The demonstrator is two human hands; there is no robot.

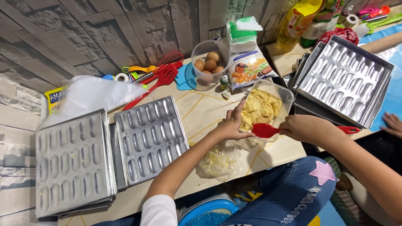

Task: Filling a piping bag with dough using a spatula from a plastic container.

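My right hand (307, 129) grips a red spatula (265, 130) whose blade sits at the near edge of a clear plastic container (288, 95) full of pale yellow dough (260, 108). On the container's near left rim rests my left hand (233, 122), fingers spread and steadying it. A clear plastic bag (217, 161) with smears of dough lies on the table just below my left forearm.
Two metal moulded baking trays (71, 161) (150, 138) lie at left, more trays (347, 79) stacked at right. Behind are a bowl of eggs (208, 65), red utensils (161, 77), a white bag (94, 94), an oil bottle (297, 23). Another person's hand (392, 124) shows at far right.
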